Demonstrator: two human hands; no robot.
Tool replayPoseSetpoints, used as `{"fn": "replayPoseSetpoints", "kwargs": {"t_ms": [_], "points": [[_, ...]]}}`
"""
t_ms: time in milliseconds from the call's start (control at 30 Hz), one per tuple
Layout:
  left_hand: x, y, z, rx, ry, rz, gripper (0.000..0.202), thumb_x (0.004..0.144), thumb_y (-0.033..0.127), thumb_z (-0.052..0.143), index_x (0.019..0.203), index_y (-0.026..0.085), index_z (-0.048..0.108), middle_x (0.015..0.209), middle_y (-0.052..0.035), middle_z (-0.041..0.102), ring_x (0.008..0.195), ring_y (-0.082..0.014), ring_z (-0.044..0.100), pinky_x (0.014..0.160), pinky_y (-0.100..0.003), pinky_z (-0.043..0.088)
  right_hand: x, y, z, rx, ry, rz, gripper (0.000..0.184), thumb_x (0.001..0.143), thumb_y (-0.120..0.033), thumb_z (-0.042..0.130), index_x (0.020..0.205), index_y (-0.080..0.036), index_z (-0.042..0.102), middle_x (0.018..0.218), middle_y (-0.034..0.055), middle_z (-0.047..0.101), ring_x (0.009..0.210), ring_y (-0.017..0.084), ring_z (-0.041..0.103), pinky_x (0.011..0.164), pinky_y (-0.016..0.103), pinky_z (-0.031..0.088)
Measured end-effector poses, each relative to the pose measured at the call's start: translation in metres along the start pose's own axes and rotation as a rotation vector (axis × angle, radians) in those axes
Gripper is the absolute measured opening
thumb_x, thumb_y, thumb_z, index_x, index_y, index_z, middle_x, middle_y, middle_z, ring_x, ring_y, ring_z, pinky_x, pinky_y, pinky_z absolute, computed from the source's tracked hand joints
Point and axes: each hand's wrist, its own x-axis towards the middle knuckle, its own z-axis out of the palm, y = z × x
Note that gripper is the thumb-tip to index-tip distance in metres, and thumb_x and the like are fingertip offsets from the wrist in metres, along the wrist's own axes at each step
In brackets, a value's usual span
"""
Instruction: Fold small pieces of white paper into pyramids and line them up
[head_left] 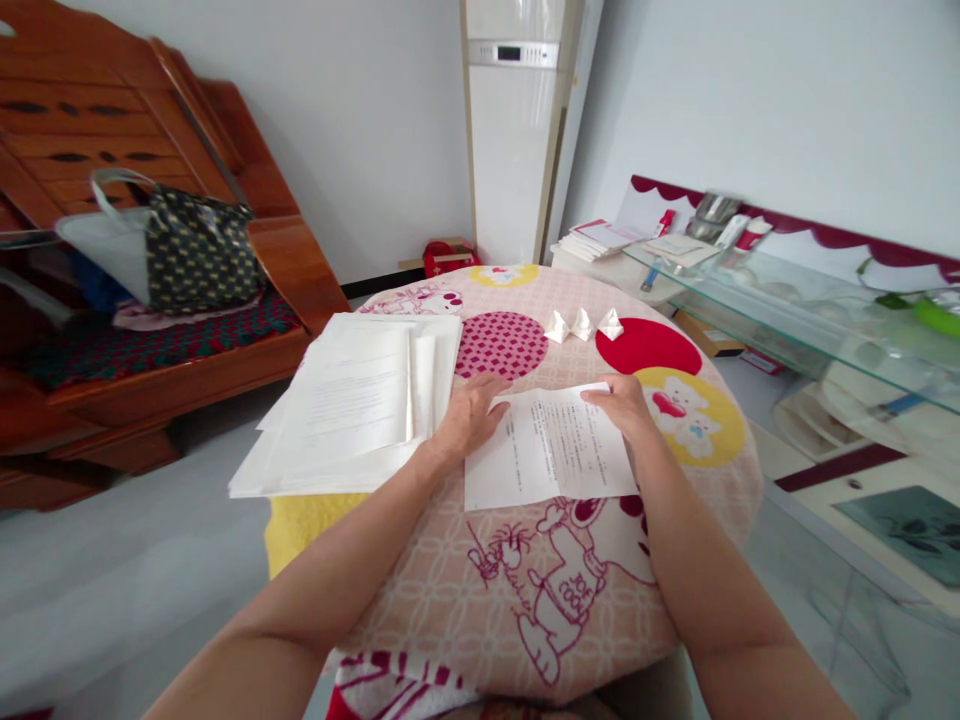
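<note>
White printed sheet [551, 445] lies flat on the pink tablecloth [420, 600] between both hands, long side running left to right, its far left corner under the flat, open left hand [469, 415], its far right corner under the curled right hand [619, 400], grip unclear.

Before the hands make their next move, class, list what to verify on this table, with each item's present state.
1. Printed sheet lies flat on the tablecloth: ok.
2. Left hand rests open on the sheet's left edge: ok.
3. Right hand pinches the top right corner: cannot tell.
4. Paper stack fully supported: not ok, its left side overhangs the edge.
5. Three folded pieces clear of both hands: ok.
</note>
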Motion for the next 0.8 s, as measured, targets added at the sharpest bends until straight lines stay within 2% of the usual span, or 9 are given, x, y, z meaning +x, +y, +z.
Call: {"fn": "replayPoseSetpoints", "kwargs": {"t_ms": [100,167,233,367,633,800], "points": [[-0.007,0.008,0.013,0.074,-0.162,0.026,0.046,0.101,0.032,0.046,0.143,0.014,0.050,0.148,-0.0156,0.056,0.140,-0.0246,0.050,0.118,-0.044,0.040,0.006,0.004,0.001,-0.125,0.016,-0.061,0.021,0.068,-0.033,0.065,0.057,-0.020,0.053,0.056,-0.0029,0.046,0.060,0.015,0.046,0.057,0.029,0.031],[-0.012,0.012,0.018,0.157,-0.280,0.016,0.053,0.103,0.036,0.040,0.149,0.009,0.043,0.156,-0.0185,0.047,0.148,-0.0276,0.040,0.123,-0.048,0.031,0.008,0.007,0.001,-0.209,0.032,-0.095,0.027,0.072,-0.033,0.062,0.053,-0.021,0.046,0.054,-0.0030,0.043,0.060,0.015,0.044,0.058,0.029,0.029],[-0.016,0.013,0.021,0.229,-0.336,0.007,0.058,0.104,0.039,0.036,0.152,0.007,0.037,0.161,-0.0190,0.038,0.152,-0.0293,0.032,0.126,-0.050,0.024,0.009,0.009,0.001,-0.292,0.057,-0.115,0.035,0.076,-0.032,0.058,0.049,-0.022,0.038,0.051,-0.0032,0.036,0.058,0.014,0.039,0.058,0.030,0.025],[-0.020,0.013,0.022,0.300,-0.353,0.013,0.061,0.105,0.043,0.029,0.156,0.009,0.030,0.165,-0.0172,0.032,0.155,-0.0284,0.025,0.127,-0.049,0.019,0.007,0.011,0.002,-0.413,0.081,-0.110,0.042,0.082,-0.032,0.053,0.047,-0.023,0.031,0.051,-0.0020,0.032,0.058,0.015,0.033,0.057,0.032,0.022],[-0.021,0.012,0.023,0.311,-0.354,0.019,0.061,0.105,0.042,0.029,0.158,0.011,0.028,0.166,-0.0168,0.030,0.156,-0.0285,0.023,0.127,-0.048,0.016,0.005,0.007,0.003,-0.528,0.057,-0.046,0.040,0.082,-0.030,0.055,0.046,-0.022,0.038,0.054,0.0035,0.046,0.060,0.017,0.037,0.056,0.032,0.024],[-0.021,0.013,0.022,0.298,-0.352,0.013,0.060,0.105,0.042,0.030,0.157,0.012,0.029,0.166,-0.0156,0.030,0.155,-0.0279,0.024,0.127,-0.046,0.016,0.005,0.007,0.001,-0.533,0.043,-0.047,0.039,0.082,-0.029,0.055,0.047,-0.022,0.041,0.054,0.0040,0.047,0.061,0.017,0.039,0.057,0.033,0.024]]}}
